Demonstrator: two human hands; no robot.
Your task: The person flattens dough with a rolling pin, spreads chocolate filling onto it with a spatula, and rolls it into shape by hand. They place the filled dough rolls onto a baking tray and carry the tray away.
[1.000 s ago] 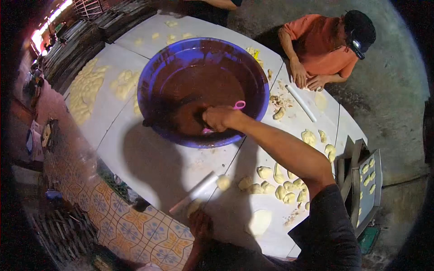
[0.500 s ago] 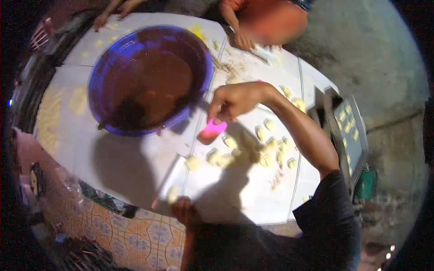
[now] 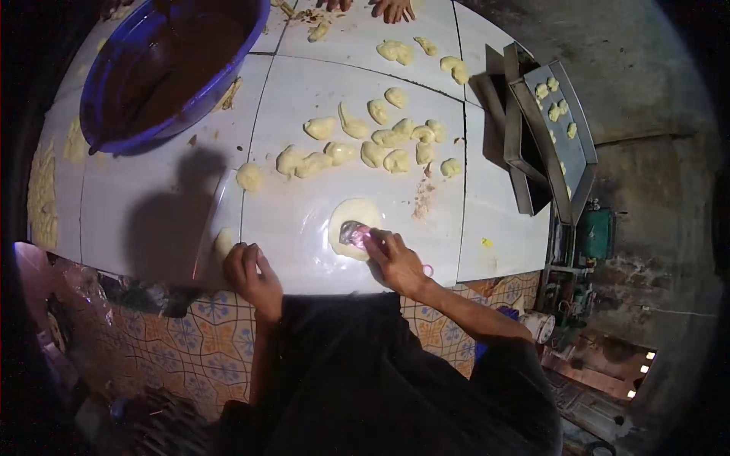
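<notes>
Pink spoon (image 3: 360,238), gripped by right fingers (image 3: 390,245), is over flattened dough (image 3: 353,208); left fingers (image 3: 241,263) loosely parted.

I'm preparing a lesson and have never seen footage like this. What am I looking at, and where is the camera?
There is no machine, just a person's two bare hands. A wide fisheye camera on their head looks down, which bends straight edges.

The right hand holds a pink scoop against dark filling on a flat dough round. The left hand is beside a dough piece and a pale rod, possibly a rolling pin.

Across the white table lie small dough lumps. A purple basin holds something dark brown. At right, a metal tray carries more dough. Another person's hand shows at the top.
</notes>
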